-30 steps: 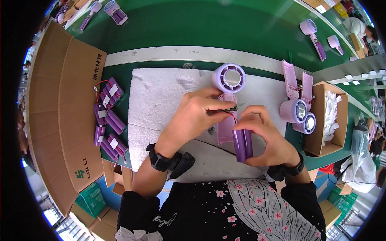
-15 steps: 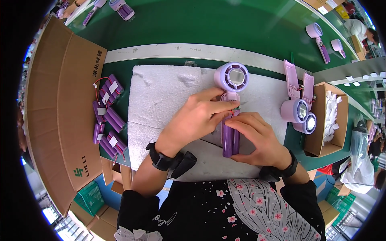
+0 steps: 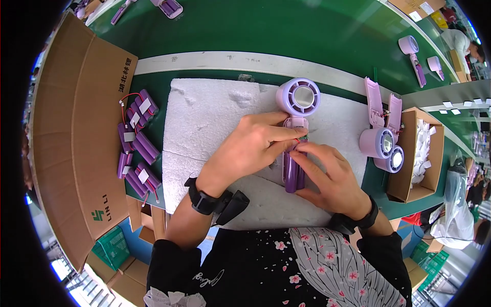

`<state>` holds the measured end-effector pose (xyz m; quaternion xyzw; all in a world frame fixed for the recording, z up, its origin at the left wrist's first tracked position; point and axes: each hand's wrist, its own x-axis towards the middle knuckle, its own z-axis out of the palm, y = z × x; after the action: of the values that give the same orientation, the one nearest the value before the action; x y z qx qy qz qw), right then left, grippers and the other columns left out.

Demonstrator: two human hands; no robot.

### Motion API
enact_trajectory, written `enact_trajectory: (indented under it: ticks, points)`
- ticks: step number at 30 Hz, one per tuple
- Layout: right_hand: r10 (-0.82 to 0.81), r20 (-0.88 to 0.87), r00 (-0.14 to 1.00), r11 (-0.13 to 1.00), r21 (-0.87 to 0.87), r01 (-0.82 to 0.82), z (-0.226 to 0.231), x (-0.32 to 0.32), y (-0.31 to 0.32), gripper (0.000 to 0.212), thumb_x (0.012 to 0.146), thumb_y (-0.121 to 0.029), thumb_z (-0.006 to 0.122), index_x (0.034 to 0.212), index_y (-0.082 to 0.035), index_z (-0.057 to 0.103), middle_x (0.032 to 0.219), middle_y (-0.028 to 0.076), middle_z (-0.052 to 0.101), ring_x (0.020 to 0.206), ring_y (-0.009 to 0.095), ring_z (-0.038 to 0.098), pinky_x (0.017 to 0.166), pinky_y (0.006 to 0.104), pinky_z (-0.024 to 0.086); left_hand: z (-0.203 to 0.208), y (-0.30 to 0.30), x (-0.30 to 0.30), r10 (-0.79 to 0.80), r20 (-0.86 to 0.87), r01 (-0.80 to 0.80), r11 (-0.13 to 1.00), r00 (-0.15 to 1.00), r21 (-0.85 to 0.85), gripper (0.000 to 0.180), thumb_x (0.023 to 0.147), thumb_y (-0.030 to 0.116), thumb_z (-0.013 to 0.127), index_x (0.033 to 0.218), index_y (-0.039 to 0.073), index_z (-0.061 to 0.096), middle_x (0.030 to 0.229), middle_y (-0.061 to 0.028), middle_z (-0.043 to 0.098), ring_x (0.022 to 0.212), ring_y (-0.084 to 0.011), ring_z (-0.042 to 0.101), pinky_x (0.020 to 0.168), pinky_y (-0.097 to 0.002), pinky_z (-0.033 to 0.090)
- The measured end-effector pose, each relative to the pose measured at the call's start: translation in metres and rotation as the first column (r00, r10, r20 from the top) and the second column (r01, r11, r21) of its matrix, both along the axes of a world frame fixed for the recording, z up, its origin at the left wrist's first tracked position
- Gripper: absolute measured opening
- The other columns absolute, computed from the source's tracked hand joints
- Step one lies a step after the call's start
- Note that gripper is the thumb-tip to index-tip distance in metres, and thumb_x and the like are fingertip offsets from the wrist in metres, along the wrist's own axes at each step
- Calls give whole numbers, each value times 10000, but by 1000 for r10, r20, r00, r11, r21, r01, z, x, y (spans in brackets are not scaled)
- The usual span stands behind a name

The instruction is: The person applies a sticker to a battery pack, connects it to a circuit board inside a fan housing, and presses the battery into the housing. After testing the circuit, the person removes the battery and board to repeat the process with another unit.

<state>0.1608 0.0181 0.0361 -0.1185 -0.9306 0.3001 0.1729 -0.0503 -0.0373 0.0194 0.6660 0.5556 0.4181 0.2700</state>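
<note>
A light purple handheld fan [image 3: 298, 97] lies on the white foam pad with its round head at the far end and its handle opened. My left hand [image 3: 244, 149] grips the handle just below the head, fingers closed. Two dark purple battery cells [image 3: 291, 176] lie joined side by side along the handle. My right hand [image 3: 333, 176] has its fingertips closed at their upper end, with its thumb along their right side. A bit of red wire [image 3: 297, 140] and a green circuit board [image 3: 304, 137] show between my fingertips; the wire's ends are hidden.
Several purple battery packs [image 3: 145, 148] with wires lie left of the foam pad [image 3: 204, 123], beside a large cardboard box [image 3: 97, 133]. Opened fans [image 3: 377, 142] and a small box [image 3: 409, 192] of white pieces stand right. More fans [image 3: 408, 45] lie on the green surface beyond the pale rail [image 3: 225, 59].
My right hand's fingertips have drawn closer to my left fingertips at the top of the battery cells. The cells sit slightly farther up the handle. My left hand keeps its grip.
</note>
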Motion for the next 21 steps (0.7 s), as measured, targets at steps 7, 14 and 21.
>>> enact_trajectory:
  ticks: [7,14,21]
  points:
    - [-59,-9,998,997,-54,59,-1,4,-2,741,525,-75,866,1205,21,587,1263,172,557,1089,390,567,920,440,497,1,0,-1,-22,29,23,999,999,-37,326,772,-10,726,1088,71,730,969,-158,687,780,-287,686,648,-330,533]
    - [-57,10,998,996,-68,57,3,3,-1,640,587,-26,826,1174,48,582,1299,196,519,1133,383,551,933,431,508,3,-1,-5,-56,57,61,995,997,-82,310,818,-2,697,1117,73,719,1011,-178,686,826,-318,685,686,-342,532]
    - [-92,-3,996,993,-76,91,0,2,-4,579,615,-2,817,1149,48,598,1300,198,518,1135,389,554,927,427,512,3,1,-8,-85,57,90,992,995,-91,307,844,3,674,1142,71,707,1077,-201,682,861,-346,683,707,-357,535]
